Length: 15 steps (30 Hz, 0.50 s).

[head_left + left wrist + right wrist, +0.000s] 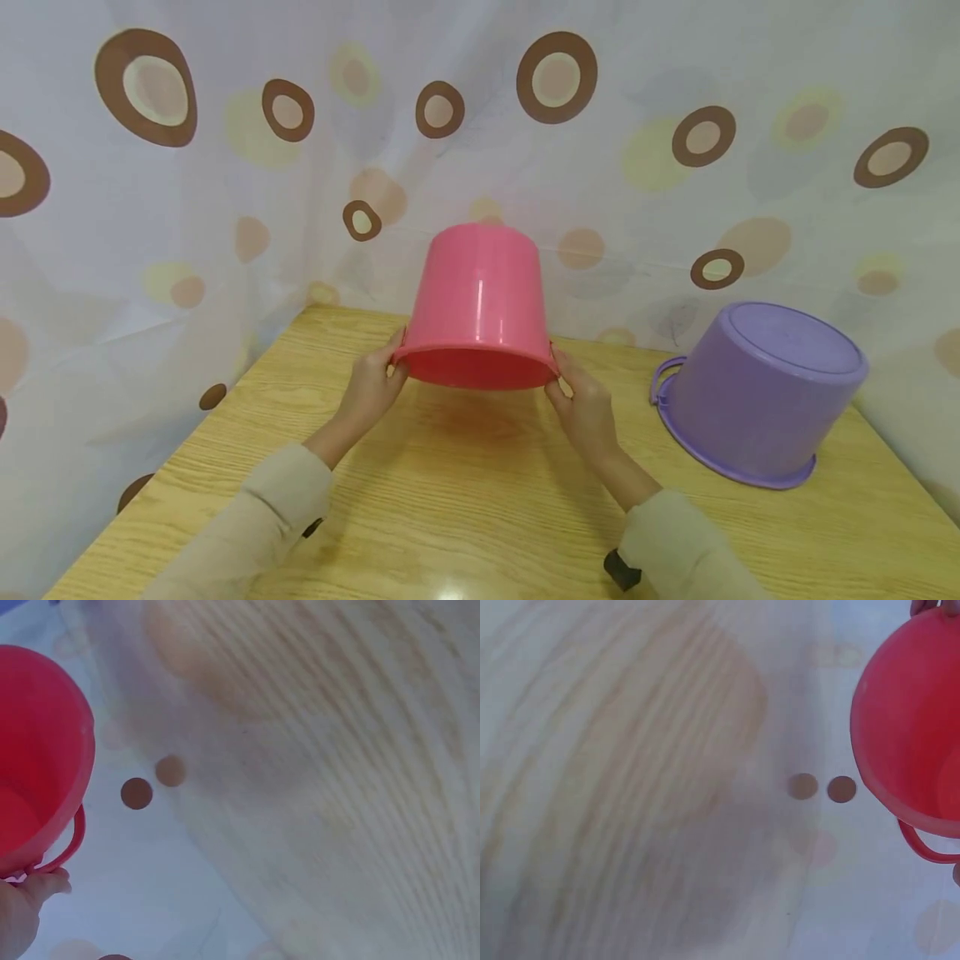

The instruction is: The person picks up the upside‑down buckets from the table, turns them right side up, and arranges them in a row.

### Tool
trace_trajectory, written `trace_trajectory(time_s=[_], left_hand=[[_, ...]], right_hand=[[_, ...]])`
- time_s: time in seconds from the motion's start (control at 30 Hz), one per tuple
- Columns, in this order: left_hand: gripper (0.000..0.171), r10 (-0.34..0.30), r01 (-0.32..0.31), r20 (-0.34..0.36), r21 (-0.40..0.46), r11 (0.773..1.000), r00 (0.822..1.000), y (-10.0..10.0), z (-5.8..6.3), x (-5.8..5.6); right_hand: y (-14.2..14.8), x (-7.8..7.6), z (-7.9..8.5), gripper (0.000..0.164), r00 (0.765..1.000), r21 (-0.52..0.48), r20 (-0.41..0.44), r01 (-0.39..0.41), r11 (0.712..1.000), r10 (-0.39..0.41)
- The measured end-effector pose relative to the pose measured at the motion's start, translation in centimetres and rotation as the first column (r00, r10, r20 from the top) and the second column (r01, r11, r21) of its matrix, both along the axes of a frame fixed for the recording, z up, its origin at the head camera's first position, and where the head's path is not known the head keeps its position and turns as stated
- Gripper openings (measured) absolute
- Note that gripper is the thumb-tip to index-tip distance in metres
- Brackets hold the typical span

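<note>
A pink bucket (480,287) is held upside down over the wooden table, its mouth tipped slightly toward me and its base up. On the left side, my left hand (372,379) grips the rim, thumb below and fingers against the outside. My right hand (588,408) pinches the opposite side of the rim in the same way. The left wrist view looks into the red inside of the bucket (37,757), with its curved handle (78,836) beside my left hand (21,911). In the right wrist view the handle (922,850) loops out below the rim.
A purple bucket (757,400) stands upside down on the right of the table (420,517), tilted, with its handle (660,379) sticking out leftward. Cloth (615,217) printed with brown and yellow spots hangs behind and along the left edge.
</note>
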<state>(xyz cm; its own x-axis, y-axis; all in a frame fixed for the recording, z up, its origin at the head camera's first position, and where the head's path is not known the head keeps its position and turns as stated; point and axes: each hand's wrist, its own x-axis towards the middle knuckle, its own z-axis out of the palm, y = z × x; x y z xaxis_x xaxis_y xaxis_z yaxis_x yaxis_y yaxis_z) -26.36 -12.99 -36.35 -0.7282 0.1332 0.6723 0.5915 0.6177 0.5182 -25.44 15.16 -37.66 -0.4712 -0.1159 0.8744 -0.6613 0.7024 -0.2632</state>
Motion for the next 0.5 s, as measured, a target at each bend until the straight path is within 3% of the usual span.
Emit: trace_trajectory(time_s=[0.23,0.4,0.5], left_hand=[[0.047,0.038,-0.038,-0.005,-0.011,0.999,0.999,-0.4,1.4,0.2],[0.052,0.042,-0.042,-0.006,-0.001,0.999,0.999,-0.7,2.5,0.3],[0.050,0.023,-0.024,0.028,0.045,0.999,0.999,-0.7,3.1,0.4]], right_hand=[[0.0,-0.3,1.9,0.033,0.995,0.053,-0.100,0.018,0.998,-0.013],[0.3,-0.5,2.7,0.032,0.996,0.060,-0.087,0.011,0.998,-0.005],[0.5,-0.5,3.1,0.031,0.997,0.048,-0.074,-0.011,0.999,0.015]])
